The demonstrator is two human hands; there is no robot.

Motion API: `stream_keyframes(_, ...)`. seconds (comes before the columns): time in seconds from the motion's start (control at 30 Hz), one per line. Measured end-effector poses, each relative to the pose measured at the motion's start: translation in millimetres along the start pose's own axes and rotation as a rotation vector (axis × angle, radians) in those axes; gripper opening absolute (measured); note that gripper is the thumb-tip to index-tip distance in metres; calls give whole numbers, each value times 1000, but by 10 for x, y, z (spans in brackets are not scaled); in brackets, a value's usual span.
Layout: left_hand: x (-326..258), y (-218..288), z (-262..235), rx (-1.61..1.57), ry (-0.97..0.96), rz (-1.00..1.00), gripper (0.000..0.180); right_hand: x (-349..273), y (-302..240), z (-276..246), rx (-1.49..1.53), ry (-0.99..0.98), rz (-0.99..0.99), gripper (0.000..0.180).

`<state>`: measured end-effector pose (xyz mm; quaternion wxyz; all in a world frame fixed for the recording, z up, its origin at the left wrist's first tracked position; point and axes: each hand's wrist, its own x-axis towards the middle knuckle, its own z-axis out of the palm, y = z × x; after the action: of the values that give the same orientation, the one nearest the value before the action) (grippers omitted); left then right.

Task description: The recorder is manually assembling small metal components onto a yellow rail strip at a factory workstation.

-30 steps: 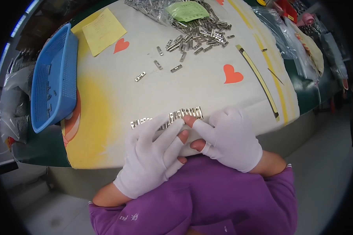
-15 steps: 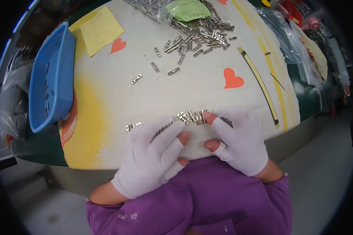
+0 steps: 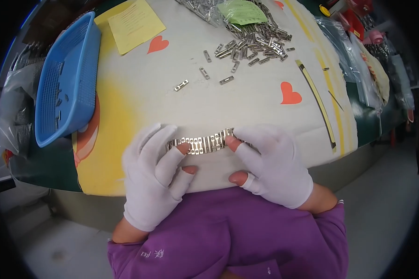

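Observation:
A row of small oblong silver metal pieces, each with holes, lies side by side near the table's front edge. My left hand, in a white glove with bare thumb and forefinger tips, rests at the left end of the row. Its fingers are spread and one bare tip touches the pieces. At the right end, my right hand, gloved the same way, has its fingers apart, with its forefinger tip on the pieces. Both hands partly hide the ends of the row.
A heap of similar metal pieces spills from a clear bag under a green slip. Several loose ones lie nearer. A blue basket stands left, beside yellow paper. A dark-and-yellow strip lies right.
My left hand has drawn back leftward, uncovering the row. The pieces, gapped and slanted before, now stand closer together. My right hand has shifted slightly left, and the whole view has shifted a little.

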<state>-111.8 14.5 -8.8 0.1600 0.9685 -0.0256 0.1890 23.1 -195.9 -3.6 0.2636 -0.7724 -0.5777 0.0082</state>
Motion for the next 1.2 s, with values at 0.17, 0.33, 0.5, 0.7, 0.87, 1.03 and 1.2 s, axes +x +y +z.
stream_keyframes(0.17,-61,-14,-36,-54,-22,146,32,83,-78,50,13,-44,-65,57)
stream_keyframes(0.33,-189,-28,-46,-41,-25,87,39,124,-165,114,-11,-169,-34,59)
stream_keyframes(0.5,-287,-102,-97,-19,-7,54,42,233,-269,197,6,-181,-50,60)
stream_keyframes(0.7,-430,-260,-147,-32,20,2,43,383,-372,238,27,-225,-82,62)
stream_keyframes(0.87,-530,-334,-160,-34,105,-31,41,502,-428,301,115,-276,-101,64)
stream_keyframes(1.03,-545,-323,-210,20,85,-92,50,535,-477,375,63,-202,-188,64)
stream_keyframes(1.2,-473,-318,-189,-3,3,-75,73,469,-455,308,63,-216,-131,65)
